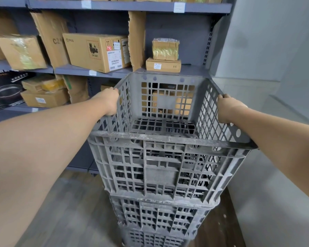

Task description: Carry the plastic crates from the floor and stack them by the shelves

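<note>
A grey slatted plastic crate [161, 168] is the top one of a stack, with two more grey crates [159, 216] under it on the floor. It is empty inside. My left hand [109, 101] grips the rim of its left side wall. My right hand [227, 108] grips the rim of its right side wall. The stack stands right in front of the grey metal shelves [114, 73], near their right end.
Cardboard boxes fill the shelves: a large one [96, 51] at the middle, two small ones [164, 57] stacked just behind the crate. A grey wall [275, 68] runs close along the right of the stack. Wooden floor [75, 211] lies to the left.
</note>
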